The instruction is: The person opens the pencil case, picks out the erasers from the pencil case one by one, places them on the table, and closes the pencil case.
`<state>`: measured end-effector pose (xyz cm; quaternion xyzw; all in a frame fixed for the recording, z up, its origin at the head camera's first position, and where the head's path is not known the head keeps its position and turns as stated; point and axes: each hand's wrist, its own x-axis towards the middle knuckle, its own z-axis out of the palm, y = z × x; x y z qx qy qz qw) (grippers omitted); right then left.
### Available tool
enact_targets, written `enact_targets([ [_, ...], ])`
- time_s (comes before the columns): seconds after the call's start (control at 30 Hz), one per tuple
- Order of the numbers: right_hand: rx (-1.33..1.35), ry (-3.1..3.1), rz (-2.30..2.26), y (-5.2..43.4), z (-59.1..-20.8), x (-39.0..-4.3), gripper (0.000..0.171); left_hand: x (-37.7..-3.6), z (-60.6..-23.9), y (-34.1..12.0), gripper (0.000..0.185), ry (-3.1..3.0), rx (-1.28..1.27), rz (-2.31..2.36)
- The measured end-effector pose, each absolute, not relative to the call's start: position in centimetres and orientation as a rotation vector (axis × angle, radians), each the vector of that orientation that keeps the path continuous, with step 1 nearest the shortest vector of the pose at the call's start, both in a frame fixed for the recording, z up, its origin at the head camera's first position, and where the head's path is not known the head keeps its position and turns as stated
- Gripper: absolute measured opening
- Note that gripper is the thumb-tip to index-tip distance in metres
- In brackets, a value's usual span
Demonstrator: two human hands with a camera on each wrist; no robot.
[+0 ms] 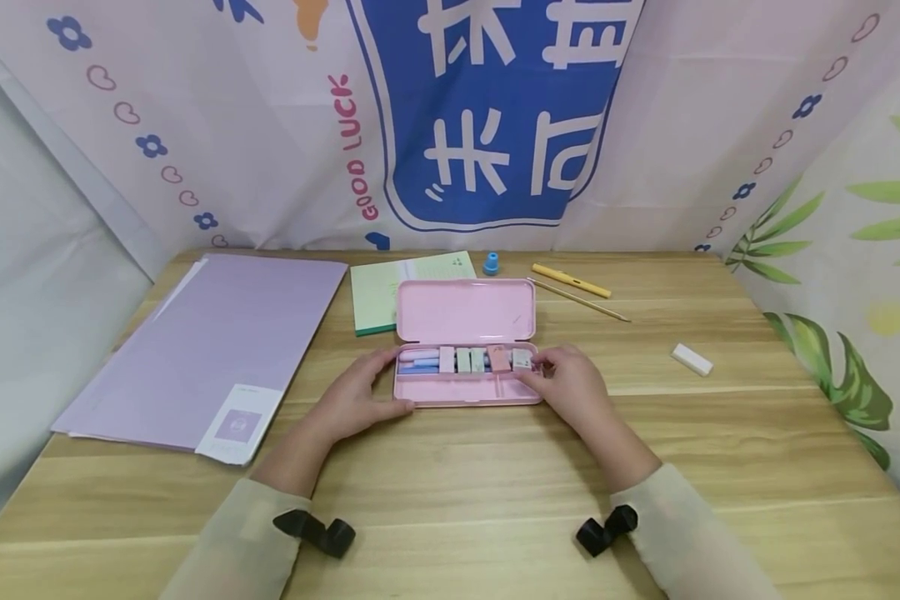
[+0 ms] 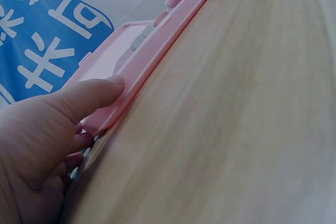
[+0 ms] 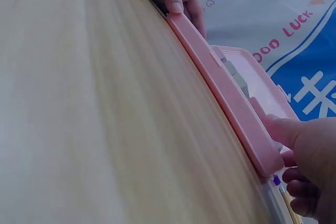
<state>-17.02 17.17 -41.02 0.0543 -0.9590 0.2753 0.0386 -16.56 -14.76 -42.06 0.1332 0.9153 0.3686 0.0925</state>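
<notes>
An open pink pencil case (image 1: 465, 390) lies mid-table, its lid (image 1: 465, 310) tilted back. Inside sit blue and pink pens (image 1: 418, 360) and several small pastel blocks (image 1: 480, 359). My left hand (image 1: 360, 393) grips the case's left end, with the thumb (image 2: 89, 95) along the front rim and the fingers curled round the end. My right hand (image 1: 570, 387) holds the right end, its thumb (image 3: 286, 129) on the rim and its fingers curled by the corner near a white block (image 1: 522, 358). Whether those fingers touch the block is hidden.
A purple folder (image 1: 202, 342) lies at the left and a green notepad (image 1: 378, 292) sits behind the case. A blue sharpener (image 1: 491, 264), a yellow pen (image 1: 570, 281) and a pencil (image 1: 579, 301) lie at the back right. A white eraser (image 1: 692, 359) is on the right. Printed curtains surround the table.
</notes>
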Motion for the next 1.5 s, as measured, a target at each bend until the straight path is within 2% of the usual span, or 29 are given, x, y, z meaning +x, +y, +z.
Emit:
enact_targets([
  [0.6,0.019,-2.930,0.978,16.5,-41.0,-17.1,0.038,-16.5,-42.0,-14.5,0.094,2.709,0.382,1.094],
  [0.83,0.015,-2.897,1.037,17.6,-40.5,-16.8,0.038,-16.5,-42.1,-14.5,0.093,2.716,0.400,1.094],
  [1.07,0.014,-2.795,1.139,21.9,-40.4,-16.3,0.034,-16.5,-42.1,-14.4,0.092,2.714,0.397,1.091],
  [1.5,-0.280,-2.723,1.037,34.3,-40.9,-14.7,0.040,-16.4,-42.1,-14.6,0.092,2.728,0.401,1.097],
])
